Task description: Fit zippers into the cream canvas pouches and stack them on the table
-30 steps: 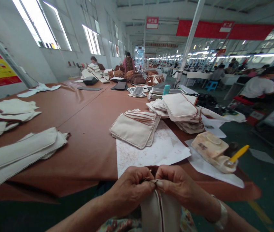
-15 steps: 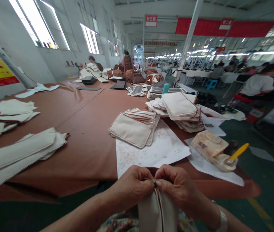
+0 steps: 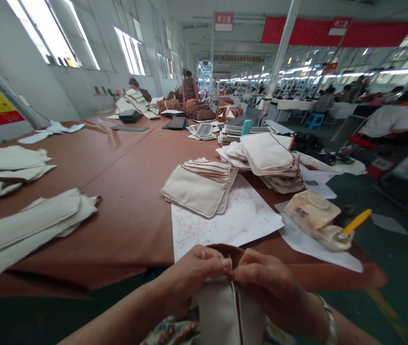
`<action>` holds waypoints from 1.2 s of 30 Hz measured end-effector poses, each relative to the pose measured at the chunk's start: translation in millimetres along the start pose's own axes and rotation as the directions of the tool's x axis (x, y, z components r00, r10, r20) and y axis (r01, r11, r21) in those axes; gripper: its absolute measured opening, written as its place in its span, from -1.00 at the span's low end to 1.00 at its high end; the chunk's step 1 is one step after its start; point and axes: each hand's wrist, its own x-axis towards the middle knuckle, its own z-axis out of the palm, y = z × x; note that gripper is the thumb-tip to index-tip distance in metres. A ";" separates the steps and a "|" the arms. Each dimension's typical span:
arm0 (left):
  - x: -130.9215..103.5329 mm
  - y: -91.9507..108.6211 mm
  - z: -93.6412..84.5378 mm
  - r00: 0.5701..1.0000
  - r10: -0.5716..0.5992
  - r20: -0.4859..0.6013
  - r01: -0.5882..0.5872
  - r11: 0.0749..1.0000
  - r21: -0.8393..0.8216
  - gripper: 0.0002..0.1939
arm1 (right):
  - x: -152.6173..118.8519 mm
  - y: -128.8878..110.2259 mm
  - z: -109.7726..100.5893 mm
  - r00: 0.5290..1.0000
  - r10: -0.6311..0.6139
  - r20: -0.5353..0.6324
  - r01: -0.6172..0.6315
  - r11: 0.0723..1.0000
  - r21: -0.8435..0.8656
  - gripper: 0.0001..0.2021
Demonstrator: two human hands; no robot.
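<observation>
Cream seamed piece (image 3: 217, 311) gripped at its upper end by both hands

The piece is held just off the near edge of the paper sheet (image 3: 225, 234). Its upper end is pinched by the left hand (image 3: 202, 266) on the left of the seam and by the right hand (image 3: 270, 275) on the right; the two cream panels are suspended below the fingertips. On the far part of the paper sheet, a stack of cream pieces (image 3: 194, 190) is laid. To the right of the sheet, a stained container (image 3: 311, 211) is noted, with a yellow-handled brush (image 3: 357, 222).

Compared with half a second earlier, the fingertips, then bunched together, are slightly parted; the right thumbnail is no longer seen, and more brown material (image 3: 221, 248) is exposed beyond the fingers.
</observation>
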 end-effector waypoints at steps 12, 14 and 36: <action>-9.6 6.7 -2.0 0.979 0.179 0.094 -0.202 0.881 0.429 -0.58 | -4.2 -9.0 -5.1 0.871 0.489 0.057 -0.476 0.809 0.345 -0.69; -11.4 10.0 0.0 0.975 0.206 0.085 -0.220 0.841 0.494 -0.61 | 2.1 -10.8 -9.4 0.857 0.493 0.150 -0.512 0.780 0.360 -0.61; -22.6 -0.2 -3.0 0.966 0.173 0.191 -0.196 0.974 0.112 -0.66 | -12.8 -14.6 -3.3 0.972 0.168 -0.164 -0.164 0.986 0.038 -0.82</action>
